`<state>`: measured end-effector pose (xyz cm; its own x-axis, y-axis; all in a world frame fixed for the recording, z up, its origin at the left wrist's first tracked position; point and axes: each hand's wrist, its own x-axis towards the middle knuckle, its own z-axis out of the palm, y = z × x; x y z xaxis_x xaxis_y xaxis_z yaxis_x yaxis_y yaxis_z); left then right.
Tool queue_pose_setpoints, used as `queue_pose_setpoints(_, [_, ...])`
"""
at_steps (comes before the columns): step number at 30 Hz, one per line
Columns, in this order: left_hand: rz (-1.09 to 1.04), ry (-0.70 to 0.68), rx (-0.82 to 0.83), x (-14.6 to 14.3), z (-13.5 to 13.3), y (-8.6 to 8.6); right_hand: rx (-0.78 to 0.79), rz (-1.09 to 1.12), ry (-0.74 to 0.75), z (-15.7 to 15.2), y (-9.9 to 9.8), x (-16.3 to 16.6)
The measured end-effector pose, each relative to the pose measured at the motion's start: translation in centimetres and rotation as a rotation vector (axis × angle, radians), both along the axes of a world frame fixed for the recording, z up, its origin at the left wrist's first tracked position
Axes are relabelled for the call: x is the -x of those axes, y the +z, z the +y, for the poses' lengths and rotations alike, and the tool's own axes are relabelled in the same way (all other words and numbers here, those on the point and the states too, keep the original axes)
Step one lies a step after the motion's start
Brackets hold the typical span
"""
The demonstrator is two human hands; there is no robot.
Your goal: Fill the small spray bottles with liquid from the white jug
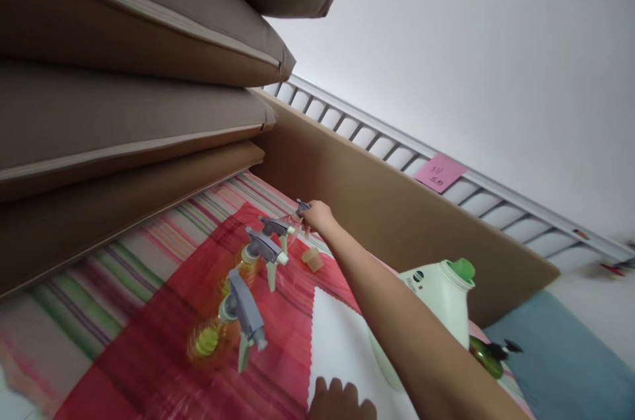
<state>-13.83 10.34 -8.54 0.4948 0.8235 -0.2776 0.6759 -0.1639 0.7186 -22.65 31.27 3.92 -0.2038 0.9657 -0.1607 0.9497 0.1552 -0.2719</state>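
My right hand [316, 216] reaches far forward, its fingers closed around the grey trigger top of a spray bottle [301, 206]. Most of that bottle is hidden by the hand. Three more spray bottles stand in a row on red sheeting: a near one [242, 311], a middle one [262, 249] and a far one [275, 228]. Yellowish liquid shows in the nearer clear bottles. At the bottom edge my left hand [341, 400] is in shadow, fingers curled, by a white scalloped-edge cloth [337, 334]. What it holds, if anything, is hidden.
A pale green jug [439, 301] with an open mouth stands right of my forearm, near a dark green pump bottle [489, 355]. A small beige block-like piece [312, 259] lies beyond the cloth. Stacked cushions [133, 109] overhang the left; a beige board [397, 221] borders the back.
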Motion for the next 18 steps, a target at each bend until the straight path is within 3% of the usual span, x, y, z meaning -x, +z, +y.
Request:
queue_pose_setpoints(4, [-0.062,-0.005,-0.063,2.5,-1.0,3.1,-0.117,0.069,-0.012,-3.2,2.4,-6.2])
queue_pose_setpoints(7, [-0.299,0.218,-0.202,3.4,-1.6,3.9,-0.194,0.12,-0.016,-8.1,4.0,-11.5])
queue_pose_setpoints(10, [-0.526,0.454,-0.4,3.6,-1.8,3.8,-0.198,0.163,-0.05,-13.5,4.6,-15.9])
queue_pose_setpoints(13, [-0.583,0.61,-0.56,3.3,-1.5,3.1,-0.132,0.246,-0.107,-17.8,4.5,-18.5])
queue_pose_setpoints(15, [-0.525,0.61,-0.585,2.9,-1.2,2.4,-0.088,0.343,-0.155,-19.9,4.2,-19.5])
queue_pose_setpoints(18, [-0.399,0.506,-0.568,2.0,-1.3,1.3,-0.044,0.454,-0.182,-22.3,3.2,-20.3])
